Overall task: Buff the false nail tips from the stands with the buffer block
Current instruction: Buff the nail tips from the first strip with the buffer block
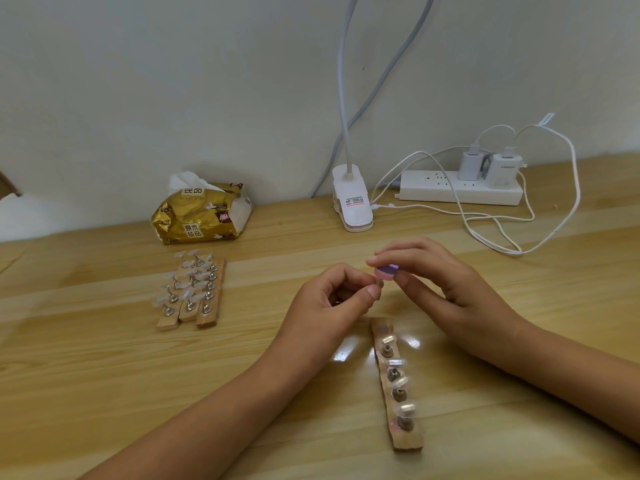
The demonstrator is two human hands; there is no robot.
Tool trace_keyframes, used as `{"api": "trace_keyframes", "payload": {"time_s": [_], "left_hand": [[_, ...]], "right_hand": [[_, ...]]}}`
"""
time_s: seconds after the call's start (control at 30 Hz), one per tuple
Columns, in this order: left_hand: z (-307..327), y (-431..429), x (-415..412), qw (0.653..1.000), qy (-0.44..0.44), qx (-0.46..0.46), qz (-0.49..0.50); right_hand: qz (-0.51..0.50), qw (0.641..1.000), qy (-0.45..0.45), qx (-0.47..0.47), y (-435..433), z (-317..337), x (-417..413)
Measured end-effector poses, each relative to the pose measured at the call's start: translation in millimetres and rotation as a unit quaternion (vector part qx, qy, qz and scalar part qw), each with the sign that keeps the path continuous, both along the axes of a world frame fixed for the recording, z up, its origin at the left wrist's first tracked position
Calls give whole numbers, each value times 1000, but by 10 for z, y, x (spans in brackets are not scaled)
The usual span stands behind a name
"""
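The buffer block (387, 271), a small purple and pink piece, sits just right of the frame's centre. The right hand (450, 292) pinches it between thumb below and fingertips above, the other fingers loosely curled. Its long axis runs roughly left to right, and its left end points at the left hand (329, 303).

That hand is curled, thumb and forefinger pressed together round something small and pale, most likely a nail tip (379, 285). Most of it is hidden, so its shape and which way it faces cannot be told. The block's left end lies just above and to the right of that pinch, touching it or very nearly. Any stroke would probably be a short rub across the tip, with the left hand holding steady.

Below the hands, right of centre in the lower frame, a wooden stand (410, 441) lies on the table (104, 375), its length running up and down the picture. It carries four clear tips (401, 382) on metal pegs, and its topmost place looks bare. It is nearer the right forearm.

Left of centre lie three more stands (166, 322) side by side, crowded with tips. Behind them, upper left, is a gold tissue pack (201, 216). At the upper middle is a white lamp clamp (351, 206), and at the upper right a power strip (433, 188) with chargers and white cables.
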State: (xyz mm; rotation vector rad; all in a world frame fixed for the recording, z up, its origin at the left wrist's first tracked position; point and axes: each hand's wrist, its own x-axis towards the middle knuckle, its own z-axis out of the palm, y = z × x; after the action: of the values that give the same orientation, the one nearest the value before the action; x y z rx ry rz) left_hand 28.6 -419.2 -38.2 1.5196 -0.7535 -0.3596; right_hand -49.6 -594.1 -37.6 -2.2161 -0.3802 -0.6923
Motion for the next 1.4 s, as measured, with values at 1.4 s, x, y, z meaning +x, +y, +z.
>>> {"api": "trace_keyframes", "payload": {"time_s": [1.4], "left_hand": [[-7,0,12,999,-37,0,-15]], "right_hand": [[23,997,33,72,-8,-2,14]]}}
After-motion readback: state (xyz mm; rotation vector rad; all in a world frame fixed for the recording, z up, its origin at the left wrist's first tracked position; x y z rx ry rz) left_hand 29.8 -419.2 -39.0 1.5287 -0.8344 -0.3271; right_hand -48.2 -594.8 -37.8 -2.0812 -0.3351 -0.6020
